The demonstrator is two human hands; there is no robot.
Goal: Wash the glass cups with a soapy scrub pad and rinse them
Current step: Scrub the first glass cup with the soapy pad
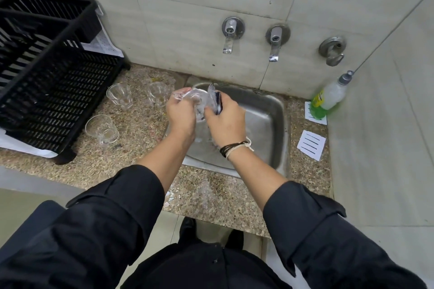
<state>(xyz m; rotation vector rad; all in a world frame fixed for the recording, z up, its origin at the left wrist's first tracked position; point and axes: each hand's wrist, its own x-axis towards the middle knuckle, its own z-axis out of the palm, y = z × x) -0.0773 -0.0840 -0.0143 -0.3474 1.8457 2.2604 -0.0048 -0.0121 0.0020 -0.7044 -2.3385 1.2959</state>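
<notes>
Dark sleeves (112, 230) nearest, reaching over sink (265, 129). Left hand (180, 115) gripping glass cup (196, 98) above basin; right hand (226, 122) clutching scrub pad (217, 102), pressing it against cup. Judging: scrubbing stage, rinse still pending, taps (273, 41) showing no flow. Left of left hand, three cups (118, 96) waiting on table (141, 124), looking empty. Beyond them, black rack (47, 73) holding no visible cups. Right of right hand, soap bottle (328, 98) lying partly filled with green liquid.

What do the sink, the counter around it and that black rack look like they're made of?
The sink looks like stainless steel, brushed and dull: grey, with soft reflections. The counter looks like polished granite or a similar speckled stone, tan and brown flecks with a slight sheen. The black rack looks like moulded plastic: matte, with uniform slotted walls.
</notes>
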